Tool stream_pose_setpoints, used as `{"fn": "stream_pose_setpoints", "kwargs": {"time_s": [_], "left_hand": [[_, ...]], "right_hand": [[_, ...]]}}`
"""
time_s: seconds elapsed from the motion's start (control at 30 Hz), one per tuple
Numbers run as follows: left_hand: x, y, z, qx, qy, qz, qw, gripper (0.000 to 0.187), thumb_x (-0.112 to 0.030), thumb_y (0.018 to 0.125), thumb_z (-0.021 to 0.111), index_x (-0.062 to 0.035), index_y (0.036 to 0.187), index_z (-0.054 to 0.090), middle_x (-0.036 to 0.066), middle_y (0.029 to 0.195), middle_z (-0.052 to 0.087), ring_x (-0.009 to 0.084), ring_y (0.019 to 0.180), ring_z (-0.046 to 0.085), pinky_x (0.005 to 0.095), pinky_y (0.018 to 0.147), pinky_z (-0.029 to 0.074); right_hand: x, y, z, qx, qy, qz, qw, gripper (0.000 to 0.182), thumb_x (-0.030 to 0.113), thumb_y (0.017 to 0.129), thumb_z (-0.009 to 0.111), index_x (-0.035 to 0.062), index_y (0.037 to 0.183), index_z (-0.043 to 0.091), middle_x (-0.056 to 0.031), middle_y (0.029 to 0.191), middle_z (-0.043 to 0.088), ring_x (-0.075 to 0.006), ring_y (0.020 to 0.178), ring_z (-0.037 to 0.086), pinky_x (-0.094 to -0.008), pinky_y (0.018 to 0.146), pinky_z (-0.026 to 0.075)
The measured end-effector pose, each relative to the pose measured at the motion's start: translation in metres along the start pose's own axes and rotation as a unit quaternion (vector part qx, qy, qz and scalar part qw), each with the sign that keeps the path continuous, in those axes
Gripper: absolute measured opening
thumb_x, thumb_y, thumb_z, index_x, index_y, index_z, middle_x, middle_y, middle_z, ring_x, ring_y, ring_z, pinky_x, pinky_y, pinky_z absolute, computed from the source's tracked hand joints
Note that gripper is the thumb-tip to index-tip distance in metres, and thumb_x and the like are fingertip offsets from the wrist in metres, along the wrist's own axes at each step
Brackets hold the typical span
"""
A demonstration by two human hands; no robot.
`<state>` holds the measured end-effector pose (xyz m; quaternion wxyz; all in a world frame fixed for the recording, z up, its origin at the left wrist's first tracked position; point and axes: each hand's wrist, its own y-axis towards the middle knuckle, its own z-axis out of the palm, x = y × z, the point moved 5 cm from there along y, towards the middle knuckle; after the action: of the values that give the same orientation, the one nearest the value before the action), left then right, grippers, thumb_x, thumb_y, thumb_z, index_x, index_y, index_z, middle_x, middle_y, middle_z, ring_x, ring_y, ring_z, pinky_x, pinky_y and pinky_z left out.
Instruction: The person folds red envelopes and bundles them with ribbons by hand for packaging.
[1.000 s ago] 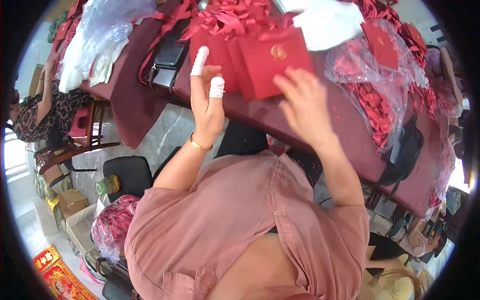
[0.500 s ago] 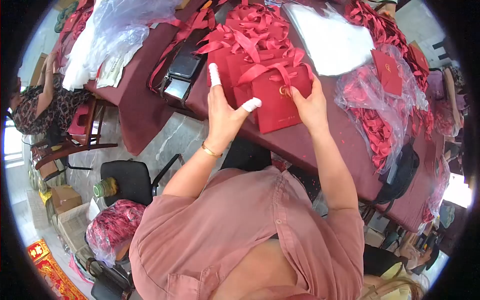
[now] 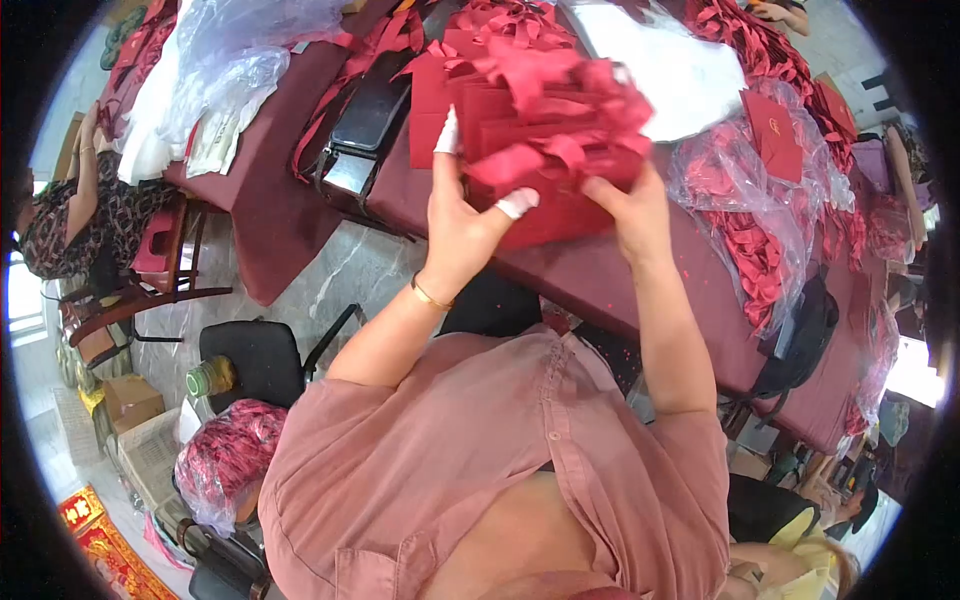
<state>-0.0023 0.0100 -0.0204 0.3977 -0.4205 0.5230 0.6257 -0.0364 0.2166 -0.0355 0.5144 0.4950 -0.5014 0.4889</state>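
Note:
A stack of red gift bags point(image 3: 560, 205) with red ribbons is held up between both hands over the table, blurred by motion. My left hand point(image 3: 460, 215) grips its left side, the thumb on the front and white wraps on the thumb and one finger. My right hand point(image 3: 635, 212) is closed on the right side, thumb on the front. Behind the stack, more red bags with ribbons point(image 3: 430, 110) lie on the maroon-covered table point(image 3: 600, 285).
White plastic sheets point(image 3: 660, 75) lie behind on the right, beside a clear bag of red ribbons point(image 3: 750, 255). A black case point(image 3: 370, 120) is left of the stack. A person point(image 3: 80, 215) sits far left. An office chair point(image 3: 250, 360) stands below the table edge.
Both hands have lifted the stack of red bags off the pile and tilted it, so its ribbons now face up toward the camera. Both hands have shifted slightly right.

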Motion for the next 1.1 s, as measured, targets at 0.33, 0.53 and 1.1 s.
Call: {"fn": "stream_pose_setpoints", "kwargs": {"time_s": [0.33, 0.53, 1.1], "left_hand": [[0.021, -0.025, 0.034, 0.122, 0.079, -0.013, 0.989, 0.133, -0.032, 0.056, 0.092, 0.0015, 0.151, 0.005, 0.023, 0.151, 0.029, 0.0323, 0.138, 0.035, 0.0396, 0.113, 0.031], [-0.001, -0.004, 0.023, 0.014, 0.080, 0.062, 0.995, 0.113, -0.016, 0.062, 0.090, -0.0017, 0.149, 0.020, 0.020, 0.139, 0.047, 0.0267, 0.125, 0.051, 0.0386, 0.105, 0.041], [0.028, 0.084, -0.039, -0.018, 0.311, 0.017, 0.950, 0.095, -0.045, 0.083, 0.071, 0.0165, 0.140, 0.025, 0.033, 0.107, 0.061, 0.0428, 0.100, 0.061, 0.0440, 0.085, 0.048]], "right_hand": [[-0.031, -0.047, -0.053, 0.027, -0.116, -0.024, 0.993, 0.059, 0.002, 0.069, 0.078, -0.0005, 0.123, 0.052, -0.0094, 0.118, 0.061, -0.0205, 0.103, 0.061, -0.0346, 0.093, 0.048], [-0.005, -0.028, -0.014, 0.002, -0.034, -0.051, 0.998, 0.045, -0.001, 0.073, 0.075, -0.0005, 0.114, 0.057, -0.0082, 0.105, 0.065, -0.0175, 0.096, 0.062, -0.0326, 0.088, 0.048], [-0.024, 0.074, 0.061, 0.003, 0.134, -0.002, 0.991, 0.051, 0.004, 0.076, 0.076, -0.0018, 0.121, 0.052, -0.0118, 0.113, 0.064, -0.0199, 0.098, 0.063, -0.0325, 0.087, 0.051]]}}
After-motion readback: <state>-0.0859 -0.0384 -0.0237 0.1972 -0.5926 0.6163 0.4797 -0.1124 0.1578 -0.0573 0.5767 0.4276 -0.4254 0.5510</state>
